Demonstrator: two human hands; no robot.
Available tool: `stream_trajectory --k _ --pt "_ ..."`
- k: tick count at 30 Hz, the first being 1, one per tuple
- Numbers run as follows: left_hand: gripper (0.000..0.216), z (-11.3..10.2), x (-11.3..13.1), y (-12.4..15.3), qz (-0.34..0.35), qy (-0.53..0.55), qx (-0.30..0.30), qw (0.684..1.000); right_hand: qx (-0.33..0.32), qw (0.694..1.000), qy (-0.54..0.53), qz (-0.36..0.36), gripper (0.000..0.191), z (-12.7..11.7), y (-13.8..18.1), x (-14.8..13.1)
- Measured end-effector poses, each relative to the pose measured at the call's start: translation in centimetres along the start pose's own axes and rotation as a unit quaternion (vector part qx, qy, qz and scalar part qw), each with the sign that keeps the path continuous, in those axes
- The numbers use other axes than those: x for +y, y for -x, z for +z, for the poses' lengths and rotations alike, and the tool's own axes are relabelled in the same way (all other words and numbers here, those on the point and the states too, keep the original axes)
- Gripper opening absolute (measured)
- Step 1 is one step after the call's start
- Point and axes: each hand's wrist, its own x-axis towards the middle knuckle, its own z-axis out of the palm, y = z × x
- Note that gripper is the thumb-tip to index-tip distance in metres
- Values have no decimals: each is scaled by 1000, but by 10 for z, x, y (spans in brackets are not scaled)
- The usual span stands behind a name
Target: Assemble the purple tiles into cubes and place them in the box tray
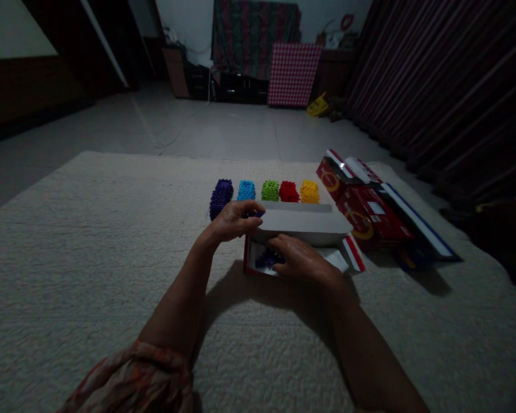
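Two hands on the small box at frame centre: left hand pinches a purple piece by the flap, right hand curls loosely inside over more pieces. Light thin cardboard, I'd guess; grip the side walls.

head cam | worn on the person's head | faces forward and down | close above the rug | single view

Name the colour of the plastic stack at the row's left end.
Purple stack, head view.
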Motion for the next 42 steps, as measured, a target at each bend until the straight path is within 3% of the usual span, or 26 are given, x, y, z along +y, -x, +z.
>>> stream_trajectory --k 8,14,22,26,31,38,42 --pt "23 -7 -6 23 -38 -156 14 987 -20 1000 8 -6 47 14 -5 5" --pt "15 1 -2 37 -57 -247 38 967 -17 1000 1 11 41 14 -7 2" --pt "17 7 3 31 -65 -221 41 972 -24 999 -4 39 34 10 -7 -4" --pt "11 9 5 30 -61 -279 29 958 -25 999 -12 26 36 12 -7 0" --pt "9 14 5 28 -32 -359 60 931 -19 1000 -5 13 37 13 -8 1" --pt "10 5 -4 23 -29 -367 131 921 11 999 -31 10 35 15 -23 -7" --pt "12 1 -9 20 -35 -364 133 921 23 999 -43 -6 37 14 -34 -4"
